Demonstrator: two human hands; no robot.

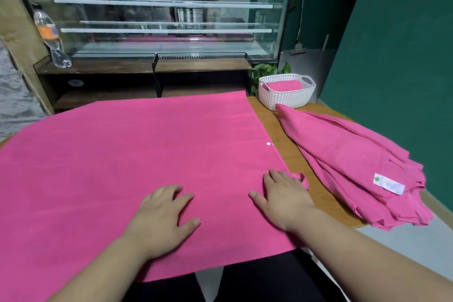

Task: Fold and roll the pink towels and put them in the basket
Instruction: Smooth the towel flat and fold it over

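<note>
big pink towel (117, 164) spread flat over most of the wooden table (277, 125), near edge hanging off toward the person. glass display case (159, 19) stands behind the table. pile of pink towels (348, 167) lies loosely stacked on the table's right side, apart from the spread towel, with a strip of bare wood between them, its near end hanging over the table edge. white woven basket (286, 98) sits at the far right corner, just beyond the pile. left hand (161, 218) rests palm down on the spread towel, fingers loose and slightly splayed, gripping nothing. right hand (284, 196) lies flat on the towel by its right edge, fingers straight, not clenched (a small turned-up bit of cloth sits beside the fingertips). plastic bottle (50, 37) stands on the left ledge. one rolled pink towel (284, 86) is in the basket. white label (388, 183) on the pile.
</note>
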